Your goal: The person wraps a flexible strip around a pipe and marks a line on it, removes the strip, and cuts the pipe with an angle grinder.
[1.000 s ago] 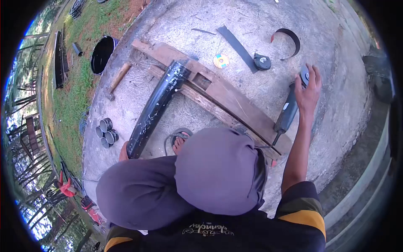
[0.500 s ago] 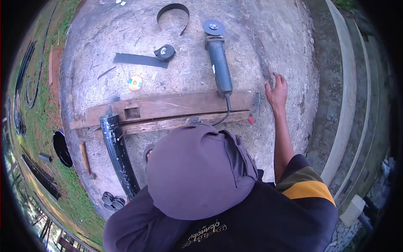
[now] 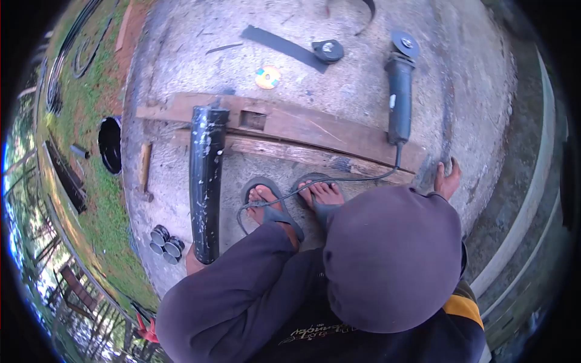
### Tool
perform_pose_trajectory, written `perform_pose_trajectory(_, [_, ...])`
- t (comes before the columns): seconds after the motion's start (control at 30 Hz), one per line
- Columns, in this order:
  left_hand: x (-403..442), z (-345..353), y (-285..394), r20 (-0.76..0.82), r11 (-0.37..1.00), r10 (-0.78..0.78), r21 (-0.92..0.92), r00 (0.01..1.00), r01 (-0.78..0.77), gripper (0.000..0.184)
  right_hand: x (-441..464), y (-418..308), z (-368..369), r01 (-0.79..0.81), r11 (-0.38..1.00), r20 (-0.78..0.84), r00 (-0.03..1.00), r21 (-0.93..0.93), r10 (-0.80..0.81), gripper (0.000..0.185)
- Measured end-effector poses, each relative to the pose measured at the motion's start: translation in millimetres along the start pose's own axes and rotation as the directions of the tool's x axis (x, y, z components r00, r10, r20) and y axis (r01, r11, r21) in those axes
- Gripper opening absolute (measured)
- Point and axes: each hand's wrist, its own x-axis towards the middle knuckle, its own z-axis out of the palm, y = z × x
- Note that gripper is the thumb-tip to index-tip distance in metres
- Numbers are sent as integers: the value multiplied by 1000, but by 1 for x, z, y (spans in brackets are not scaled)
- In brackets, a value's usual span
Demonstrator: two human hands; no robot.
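Observation:
A long black pipe with pale scuffs lies with its far end on the wooden planks. At its near end is my left hand, mostly hidden by the pipe and my leg; its fingers do not show. My right hand is beyond my knee at the right, fingers apart and holding nothing, just right of the planks' end. The angle grinder lies with its handle end on the planks and its disc pointing away. Its cord runs back past my feet.
A tape measure rests on a dark flat strip. Nearby lie a round disc and a curved band. At the left are a hammer, several short pipe rings and a black bucket. A person in red is far off.
My right hand has moved from beside the grinder's disc back toward me, near the planks' right end. The view has swung about. The grinder lies where it was on the planks.

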Motion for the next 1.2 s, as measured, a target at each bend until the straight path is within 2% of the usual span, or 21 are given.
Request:
perform_pose_trajectory(0.07, [-12,1,0,7,1000,-11,-23,1000,11,73,25,10,16,-10,1000,-16,1000,1,10,56])
perform_pose_trajectory(0.17, [-21,1,1,-5,998,-18,-54,1000,18,71,49,-34,19,-38,985,-34,998,168,44,51])
perform_pose_trajectory(0.27, [-20,0,3,-15,998,-27,-64,1000,26,70,64,-101,11,144,953,-124,986,266,-114,45])
perform_pose_trajectory(0.33, [-11,5,8,-80,999,-27,-34,996,24,77,75,-153,5,294,903,-158,954,314,-255,41])
perform_pose_trajectory(0.37, [-5,6,12,-90,996,13,-83,996,-21,77,79,-183,-1,418,878,-199,904,233,-378,39])
perform_pose_trajectory(0.4, [0,5,20,-100,1000,7,-12,995,-9,77,82,-207,-3,532,834,-232,838,148,-493,38])
perform_pose_trajectory(0.47, [12,3,43,-117,992,-2,127,993,17,78,89,-251,-1,576,793,-180,817,201,-548,36])
perform_pose_trajectory(0.57, [35,11,51,-181,981,111,176,977,-79,79,86,-297,3,668,702,-101,739,249,-667,36])
perform_pose_trajectory(0.67, [52,2,77,-98,994,67,94,993,-58,80,80,-326,12,749,583,-23,621,315,-784,36])
perform_pose_trajectory(0.7, [58,-2,86,-84,989,86,125,993,-75,81,79,-331,14,764,549,6,582,339,-813,36])
perform_pose_trajectory(0.77, [66,-11,102,-41,976,118,188,992,-109,83,59,-345,23,790,534,14,557,300,-831,35])
perform_pose_trajectory(0.87, [79,-42,141,82,949,199,234,977,-213,77,47,-352,37,709,564,186,542,424,-820,36])
perform_pose_trajectory(0.97, [108,-56,183,-142,855,501,236,854,-462,63,50,-356,52,767,505,150,489,397,-859,38])
perform_pose_trajectory(1.07, [104,-47,230,-341,806,583,355,737,-474,50,76,-372,58,797,503,94,503,333,-859,41])
perform_pose_trajectory(1.1, [107,-36,228,-340,737,666,440,664,-514,47,91,-376,62,789,540,54,550,292,-833,42])
perform_pose_trajectory(1.2, [91,18,209,-393,713,701,410,595,-569,48,154,-393,92,762,614,-36,633,206,-773,52])
